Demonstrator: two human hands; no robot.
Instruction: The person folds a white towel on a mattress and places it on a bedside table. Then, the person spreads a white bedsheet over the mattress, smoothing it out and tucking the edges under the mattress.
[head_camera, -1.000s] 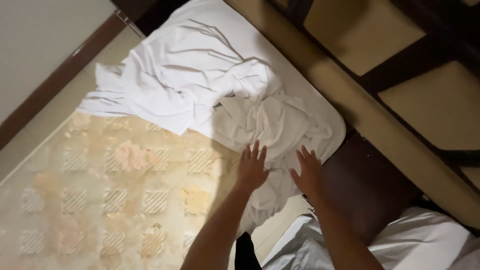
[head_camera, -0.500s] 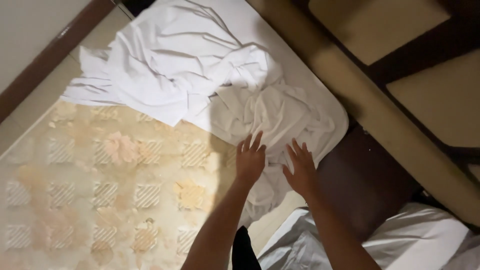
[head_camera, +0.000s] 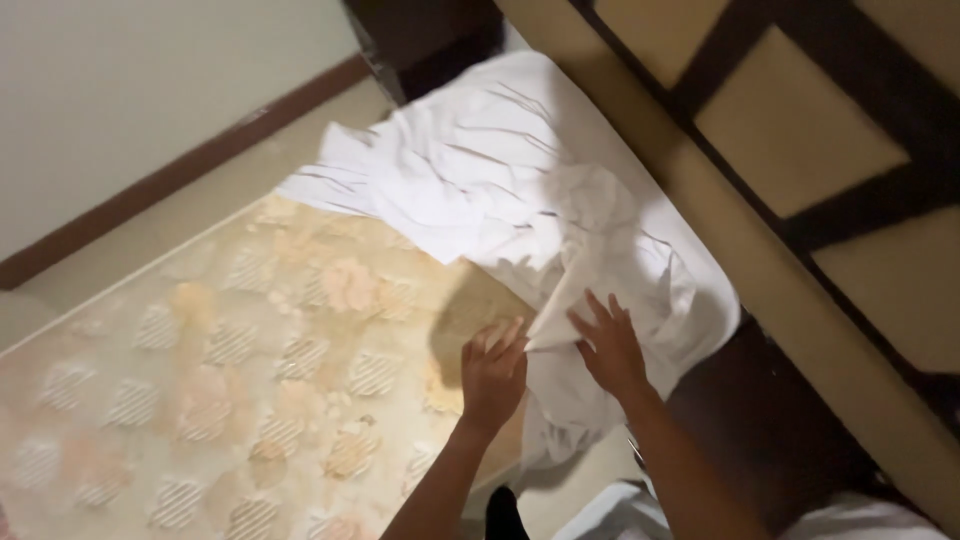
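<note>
A rumpled white cotton bed sheet (head_camera: 500, 190) lies bunched in the upper middle of the frame, over the corner of a bare mattress with a faded beige floral quilted cover (head_camera: 230, 380). Both hands work at its lower edge, right of centre. The left hand (head_camera: 492, 372) is closed on a fold of the sheet, fingers curled and pinching the cloth. The right hand (head_camera: 608, 345) has its fingers spread on the fabric just beside it, pressing or gathering; whether it actually grips cannot be told.

As a judgement, the handling of the sheet is at an early stage: most of the cloth is heaped and creased near the mattress corner, and the whole lower left of the mattress lies uncovered. Part of the sheet hangs over the mattress edge below the hands.

Room is tight on the right, where a tan padded headboard with dark wooden strips (head_camera: 800, 160) runs diagonally, close along the sheet. A dark wooden bed frame (head_camera: 770, 420) shows at lower right. The open way is toward the left, over the mattress. A pale wall with a brown skirting board (head_camera: 180, 170) fills the upper left.
</note>
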